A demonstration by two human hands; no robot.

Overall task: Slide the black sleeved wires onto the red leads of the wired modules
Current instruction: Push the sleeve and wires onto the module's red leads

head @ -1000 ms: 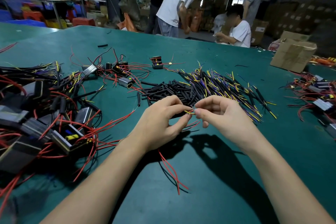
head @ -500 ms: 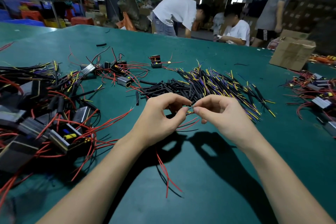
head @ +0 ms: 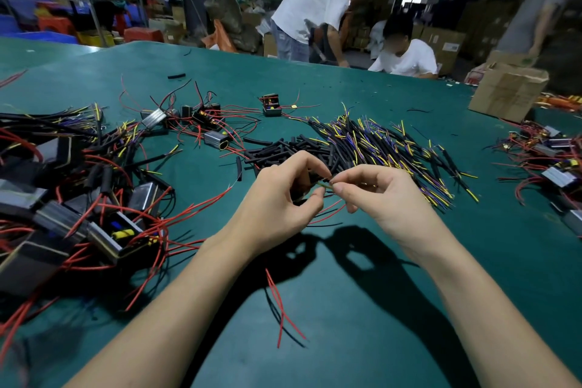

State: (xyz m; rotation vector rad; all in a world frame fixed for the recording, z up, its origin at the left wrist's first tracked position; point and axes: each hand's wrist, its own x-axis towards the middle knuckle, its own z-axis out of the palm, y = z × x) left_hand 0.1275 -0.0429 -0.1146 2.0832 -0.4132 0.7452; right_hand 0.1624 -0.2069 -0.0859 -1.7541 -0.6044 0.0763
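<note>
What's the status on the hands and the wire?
Left hand and right hand both pinching one thin wire above the table. Red leads hang below. Nothing in the way.

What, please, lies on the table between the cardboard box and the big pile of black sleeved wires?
In the head view, the stretch between the cardboard box and the pile of black sleeved wires is mostly bare green table, with only one short stray black wire.

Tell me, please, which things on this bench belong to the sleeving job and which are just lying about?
Job: left hand and right hand pinching a thin wire; sleeved wires; wired modules; red leads.

Lying about: cardboard box; stray black tube; green table.
</note>
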